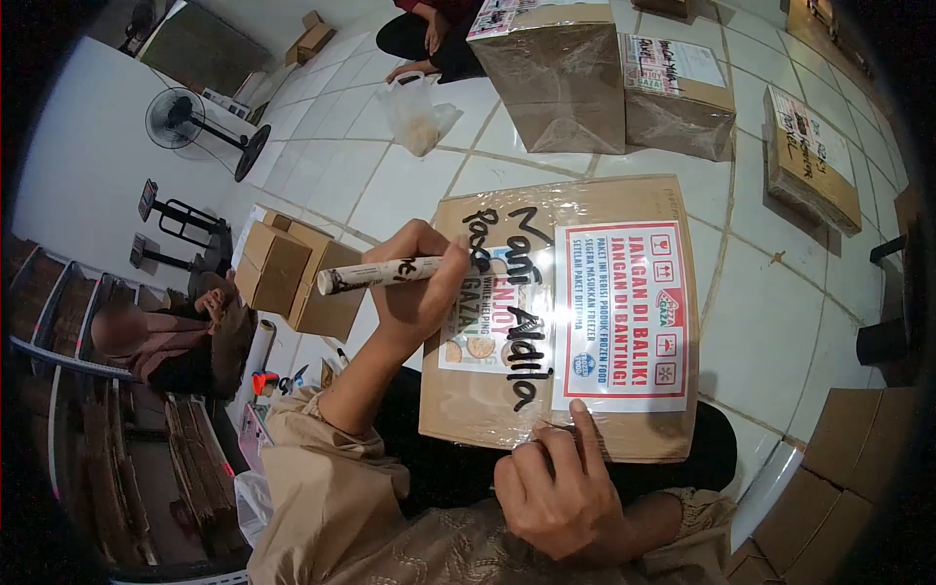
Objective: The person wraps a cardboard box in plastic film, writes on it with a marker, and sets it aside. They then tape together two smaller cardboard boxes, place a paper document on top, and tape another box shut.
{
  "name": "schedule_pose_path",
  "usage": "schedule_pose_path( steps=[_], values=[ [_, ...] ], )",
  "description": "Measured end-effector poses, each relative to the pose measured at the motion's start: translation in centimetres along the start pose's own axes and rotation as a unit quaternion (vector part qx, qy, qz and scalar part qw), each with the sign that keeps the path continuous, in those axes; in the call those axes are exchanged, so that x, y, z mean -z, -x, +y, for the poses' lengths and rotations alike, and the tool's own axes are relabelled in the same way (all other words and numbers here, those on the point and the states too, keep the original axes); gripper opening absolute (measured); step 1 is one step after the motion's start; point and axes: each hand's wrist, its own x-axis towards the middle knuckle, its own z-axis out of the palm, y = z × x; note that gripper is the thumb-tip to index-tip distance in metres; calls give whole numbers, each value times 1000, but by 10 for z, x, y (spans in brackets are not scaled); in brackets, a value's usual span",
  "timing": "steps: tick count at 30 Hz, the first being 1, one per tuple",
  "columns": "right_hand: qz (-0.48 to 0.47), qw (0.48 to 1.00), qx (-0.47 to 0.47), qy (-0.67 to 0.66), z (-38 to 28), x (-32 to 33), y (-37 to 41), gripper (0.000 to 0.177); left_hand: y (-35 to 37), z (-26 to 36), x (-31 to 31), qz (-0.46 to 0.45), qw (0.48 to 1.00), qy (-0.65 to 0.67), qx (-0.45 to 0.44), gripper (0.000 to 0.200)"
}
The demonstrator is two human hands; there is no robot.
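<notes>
My left hand (pixel 414 283) is closed around a marker (pixel 380 275) with a pale barrel and dark lettering. The marker's tip end points right, over the handwriting, and it is hidden by my fingers. Beneath it lies a cardboard box (pixel 624 439) wrapped in clear film, tilted slightly across my lap. Black handwritten words run down its top, partly over a printed label. Beside them is a white warning label (pixel 626 317) with a red border. My right hand (pixel 561 492) rests at the box's near edge, its index finger stretched onto the top by the label and the others bent.
Wrapped boxes (pixel 556 97) stand on the tiled floor ahead, with a flat parcel (pixel 811 161) farther right. A plastic bag (pixel 414 112) sits near another person's hand. Cartons (pixel 283 268), a fan (pixel 185 122) and a seated person (pixel 185 336) are left. More cardboard (pixel 858 448) is at right.
</notes>
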Motion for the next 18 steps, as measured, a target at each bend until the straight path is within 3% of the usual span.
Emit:
schedule_pose_path(
  steps=[5,8,10,13,18],
  values=[
    [1,1000,0,-6,1,1,0,8,3,2,5,5,1000,-4,-11,24],
    [-7,1000,0,-3,1,1,0,8,4,8,1,20,997,68,41,24],
    [1,1000,-5,2,0,1,0,9,5,4,-1,-1,999,45,-30,22],
    [2,1000,-14,-3,-1,1,0,8,2,9,2,-47,999,16,-10,21],
    [3,1000,-6,2,0,1,0,7,10,6,14,-11,1000,-8,-7,23]
  ],
)
